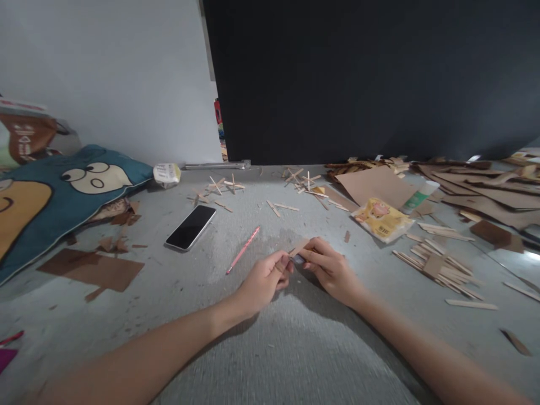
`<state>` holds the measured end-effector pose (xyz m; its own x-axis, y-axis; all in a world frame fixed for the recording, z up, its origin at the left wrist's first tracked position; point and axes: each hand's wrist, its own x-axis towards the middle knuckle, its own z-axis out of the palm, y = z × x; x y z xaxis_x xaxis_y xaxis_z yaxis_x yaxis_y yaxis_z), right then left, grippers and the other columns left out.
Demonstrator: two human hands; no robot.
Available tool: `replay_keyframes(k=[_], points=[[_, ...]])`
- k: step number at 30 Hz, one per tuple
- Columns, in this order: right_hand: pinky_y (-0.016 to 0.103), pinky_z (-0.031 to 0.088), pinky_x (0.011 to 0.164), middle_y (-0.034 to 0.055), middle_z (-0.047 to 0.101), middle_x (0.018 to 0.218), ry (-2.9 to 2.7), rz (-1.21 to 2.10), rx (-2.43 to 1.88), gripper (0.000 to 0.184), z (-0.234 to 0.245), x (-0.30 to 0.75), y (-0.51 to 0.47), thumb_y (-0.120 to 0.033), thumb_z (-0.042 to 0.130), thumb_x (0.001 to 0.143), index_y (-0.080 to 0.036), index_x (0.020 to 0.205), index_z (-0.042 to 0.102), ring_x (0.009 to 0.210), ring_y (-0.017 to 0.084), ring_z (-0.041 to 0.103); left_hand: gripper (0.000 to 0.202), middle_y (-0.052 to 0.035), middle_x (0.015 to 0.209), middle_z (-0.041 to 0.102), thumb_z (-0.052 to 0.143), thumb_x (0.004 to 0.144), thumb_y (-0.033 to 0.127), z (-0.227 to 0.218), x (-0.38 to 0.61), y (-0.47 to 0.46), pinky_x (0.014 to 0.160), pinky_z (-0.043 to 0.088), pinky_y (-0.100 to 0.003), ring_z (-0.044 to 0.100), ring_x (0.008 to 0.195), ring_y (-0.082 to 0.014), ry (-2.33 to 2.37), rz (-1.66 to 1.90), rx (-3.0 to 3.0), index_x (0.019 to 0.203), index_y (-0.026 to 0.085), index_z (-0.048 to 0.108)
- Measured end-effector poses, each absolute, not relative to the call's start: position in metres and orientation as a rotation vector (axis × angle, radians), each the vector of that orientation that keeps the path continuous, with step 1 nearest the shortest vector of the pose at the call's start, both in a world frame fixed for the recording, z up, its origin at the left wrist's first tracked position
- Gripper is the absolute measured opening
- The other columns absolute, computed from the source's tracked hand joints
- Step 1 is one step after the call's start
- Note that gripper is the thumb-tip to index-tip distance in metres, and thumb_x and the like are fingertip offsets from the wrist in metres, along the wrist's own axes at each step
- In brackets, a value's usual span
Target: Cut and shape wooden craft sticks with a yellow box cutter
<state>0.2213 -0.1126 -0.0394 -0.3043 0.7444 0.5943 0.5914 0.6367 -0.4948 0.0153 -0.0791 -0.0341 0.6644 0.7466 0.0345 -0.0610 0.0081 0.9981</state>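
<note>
My left hand (265, 278) is closed, thumb and fingers pinching the near end of a small tan piece of cardboard (298, 247). Fingers of my right hand (331, 269) are closed at the other side of the same piece. Beneath the cardboard, between the fingertips, shows a small bluish-grey thing (298, 259); its kind is not clear. A pink pencil (243, 250) lies just left of the hands. Beyond them two loose wooden sticks (274, 208) rest on the grey surface.
A phone (191, 227) and a blue cartoon pillow (84, 188) lie left. Small crossed-stick shapes (230, 184) sit farther back. To the right are a yellow packet (382, 219), a green-and-white tube (421, 197), piled wooden sticks (439, 267) and cardboard sheets (375, 187). A dark panel (371, 79) stands behind.
</note>
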Motion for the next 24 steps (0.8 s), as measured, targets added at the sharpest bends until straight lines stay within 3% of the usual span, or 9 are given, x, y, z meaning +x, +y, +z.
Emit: replay_keyframes(k=[7, 24], points=[[0.039, 0.055, 0.081, 0.0097, 0.065, 0.099, -2.043, 0.23, -1.031, 0.038, -0.0384, 0.2226, -0.1117, -0.023, 0.045, 0.106, -0.028, 0.136, 0.068, 0.091, 0.023, 0.061, 0.052, -0.0002, 0.08, 0.051, 0.051, 0.096, 0.07, -0.0269, 0.0155, -0.0818, 0.056, 0.035, -0.024, 0.039, 0.06, -0.0096, 0.564, 0.674, 1.454, 0.088, 0.019, 0.055], [0.037, 0.052, 0.077, 0.0098, 0.066, 0.097, -2.12, 0.266, -1.03, 0.037, -0.034, 0.2219, -0.1119, -0.016, 0.044, 0.104, -0.026, 0.126, 0.071, 0.092, 0.024, 0.056, 0.034, 0.0056, 0.066, 0.037, 0.06, 0.088, 0.043, -0.0353, 0.0201, -0.0785, 0.052, 0.028, -0.023, 0.031, 0.055, -0.0073, 0.668, 0.636, 1.369, 0.069, 0.022, 0.04]])
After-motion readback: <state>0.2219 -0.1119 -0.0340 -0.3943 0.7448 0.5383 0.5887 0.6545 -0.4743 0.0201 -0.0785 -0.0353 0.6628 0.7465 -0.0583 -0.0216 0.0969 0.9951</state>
